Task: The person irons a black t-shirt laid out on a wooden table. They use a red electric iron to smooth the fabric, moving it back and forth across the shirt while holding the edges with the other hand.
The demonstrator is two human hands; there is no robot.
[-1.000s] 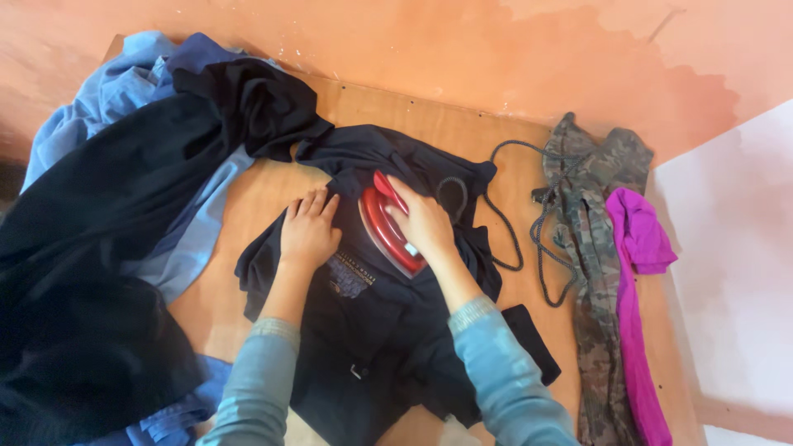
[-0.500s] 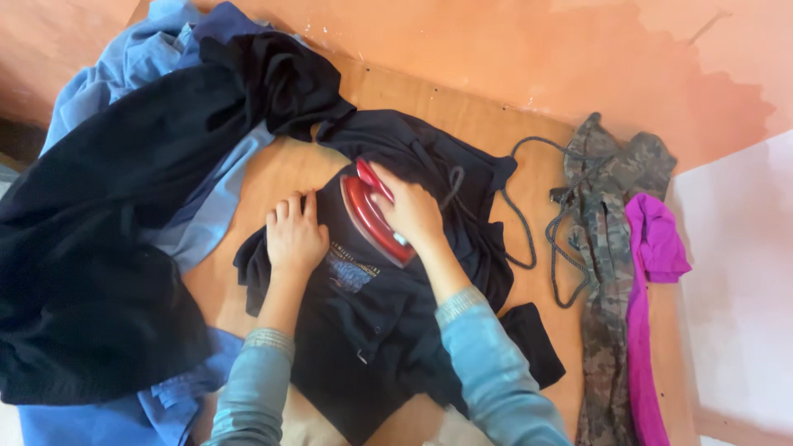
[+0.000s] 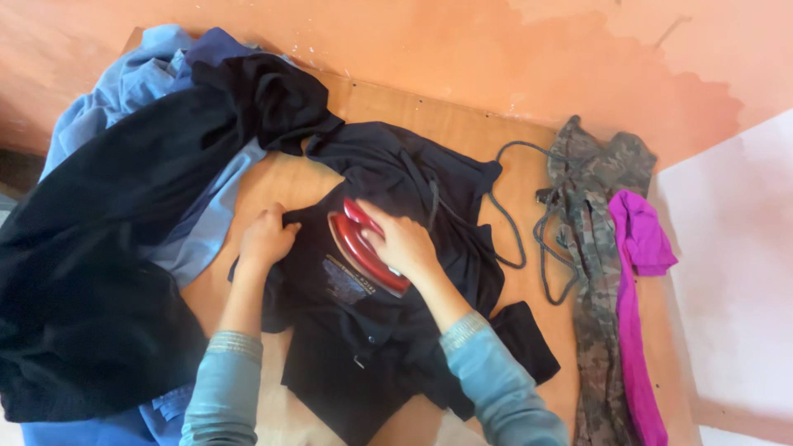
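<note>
A dark navy garment (image 3: 396, 330) lies spread on a wooden table (image 3: 281, 186). My right hand (image 3: 405, 244) grips the handle of a red iron (image 3: 357, 246) that rests flat on the garment, just above a small printed patch. My left hand (image 3: 266, 238) is closed on the garment's left edge, pinching the fabric beside the iron. Both arms wear light blue sleeves.
A big heap of black and blue clothes (image 3: 107, 215) covers the table's left side. The iron's grey cord (image 3: 512, 215) loops to the right. A camouflage garment (image 3: 596, 248) and a magenta one (image 3: 638, 306) lie along the right edge. An orange wall (image 3: 462, 49) runs behind.
The iron and my right hand have slid down and left over the garment. My left hand has moved left from lying flat on the cloth to gripping its edge.
</note>
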